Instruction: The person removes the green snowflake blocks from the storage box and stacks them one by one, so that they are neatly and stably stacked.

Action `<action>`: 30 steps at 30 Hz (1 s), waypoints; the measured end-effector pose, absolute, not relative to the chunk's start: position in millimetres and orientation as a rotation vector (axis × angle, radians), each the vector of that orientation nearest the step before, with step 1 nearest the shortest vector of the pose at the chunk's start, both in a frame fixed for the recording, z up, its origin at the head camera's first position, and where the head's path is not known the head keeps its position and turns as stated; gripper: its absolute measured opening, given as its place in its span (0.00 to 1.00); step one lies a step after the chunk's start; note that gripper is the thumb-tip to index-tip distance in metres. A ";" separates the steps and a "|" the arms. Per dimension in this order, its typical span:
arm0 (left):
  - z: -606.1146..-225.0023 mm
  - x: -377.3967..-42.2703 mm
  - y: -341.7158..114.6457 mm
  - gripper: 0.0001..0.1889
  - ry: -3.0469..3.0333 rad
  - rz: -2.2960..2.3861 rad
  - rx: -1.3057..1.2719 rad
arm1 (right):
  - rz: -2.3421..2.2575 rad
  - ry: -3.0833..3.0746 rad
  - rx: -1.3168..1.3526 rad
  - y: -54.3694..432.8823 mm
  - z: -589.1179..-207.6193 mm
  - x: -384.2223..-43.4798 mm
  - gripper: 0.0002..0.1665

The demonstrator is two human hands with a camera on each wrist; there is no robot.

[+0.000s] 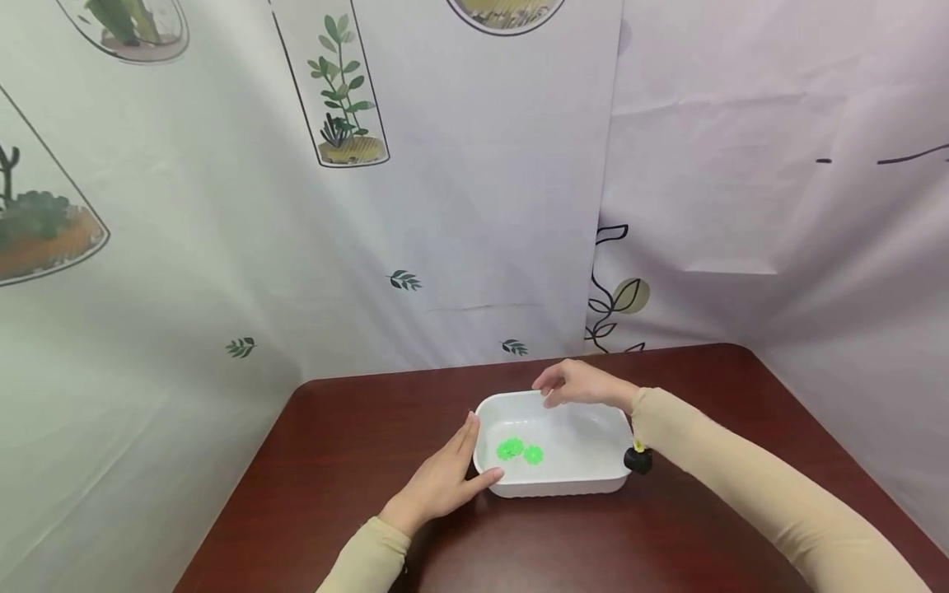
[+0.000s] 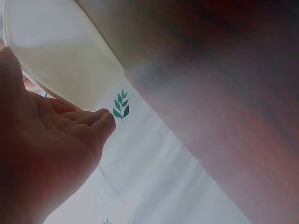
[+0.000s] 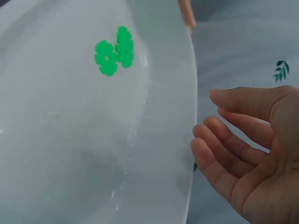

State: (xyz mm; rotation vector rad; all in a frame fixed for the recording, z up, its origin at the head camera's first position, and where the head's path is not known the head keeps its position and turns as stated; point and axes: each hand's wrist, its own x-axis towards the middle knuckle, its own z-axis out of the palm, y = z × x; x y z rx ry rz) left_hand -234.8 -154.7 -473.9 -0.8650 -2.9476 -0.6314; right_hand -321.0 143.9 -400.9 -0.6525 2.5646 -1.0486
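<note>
A white rectangular plastic tub [image 1: 571,486] with rounded corners sits on the table. On its floor, toward the left end, lie a few bright green flower-shaped plastic discs [image 1: 533,455], some overlapping. My left hand [image 1: 441,478] rests against the tub's left end, its fingers stretched along the outer wall and the thumb across the near corner of the rim. The left wrist view shows those fingertips at the tub wall. Over the far rim is my right hand [image 1: 580,384], with loosely bent fingers. In the right wrist view its thumb and fingers stand apart, with nothing between them.
The dark reddish-brown table [image 1: 356,461] extends around the tub. Behind and beside it hangs a white cloth [image 1: 474,206] printed with plants and leaves. A small black device [image 1: 638,459] shows below the right cuff, by the tub's right end.
</note>
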 end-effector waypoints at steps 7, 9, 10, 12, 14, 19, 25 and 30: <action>-472.6 -235.9 -156.0 0.52 -2.941 -0.642 -0.861 | -0.868 2.581 -0.807 134.5 -409.8 -323.5 0.20; -472.9 -235.6 -156.4 0.52 -2.938 -0.640 -0.863 | -0.802 2.579 -0.824 131.5 -414.5 -323.4 0.20; -473.2 -235.4 -156.5 0.52 -2.936 -0.638 -0.864 | -0.769 2.575 -0.833 129.9 -416.8 -323.2 0.20; -473.8 -235.0 -156.7 0.52 -2.936 -0.632 -0.866 | -0.700 2.566 -0.860 127.1 -420.9 -322.4 0.20; -474.3 -234.6 -156.5 0.52 -2.936 -0.624 -0.869 | -0.638 2.557 -0.906 124.4 -423.9 -321.6 0.20; -474.5 -234.1 -155.6 0.52 -2.928 -0.618 -0.875 | -0.545 2.525 -0.980 117.5 -426.3 -320.0 0.19; -474.8 -234.6 -155.7 0.52 -2.927 -0.618 -0.880 | -0.443 2.466 -1.025 107.6 -430.1 -321.1 0.18; -473.9 -233.7 -155.5 0.52 -2.937 -0.620 -0.871 | -0.391 2.433 -1.021 98.2 -431.1 -321.5 0.14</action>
